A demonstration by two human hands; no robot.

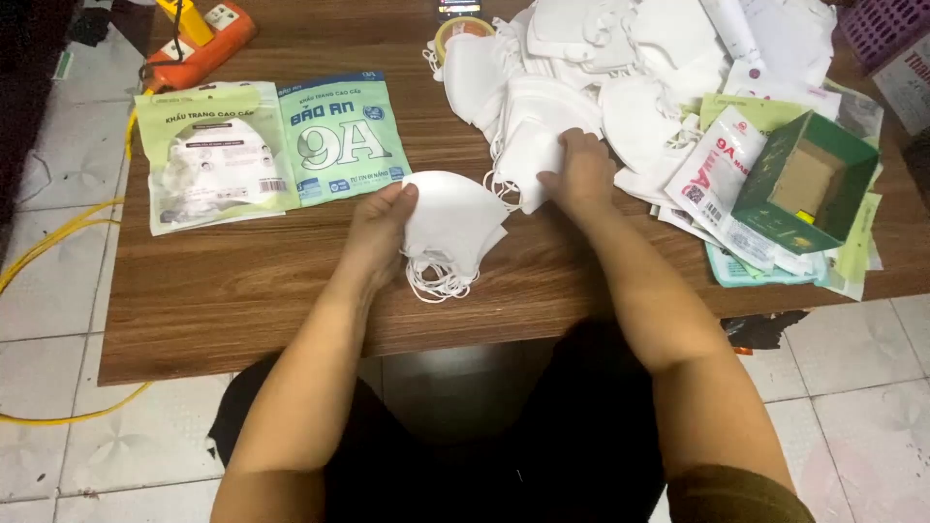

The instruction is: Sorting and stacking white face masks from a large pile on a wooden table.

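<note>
My left hand grips a small stack of folded white face masks over the wooden table, their ear loops dangling below. My right hand is closed on another folded white mask at the near edge of a big pile of white masks at the table's back right. The two hands are about a hand's width apart.
Two flat mask pouches lie at the left: a pale green one and a teal one. An open green cardboard box sits on more pouches at the right. An orange power strip and yellow cable are at the far left.
</note>
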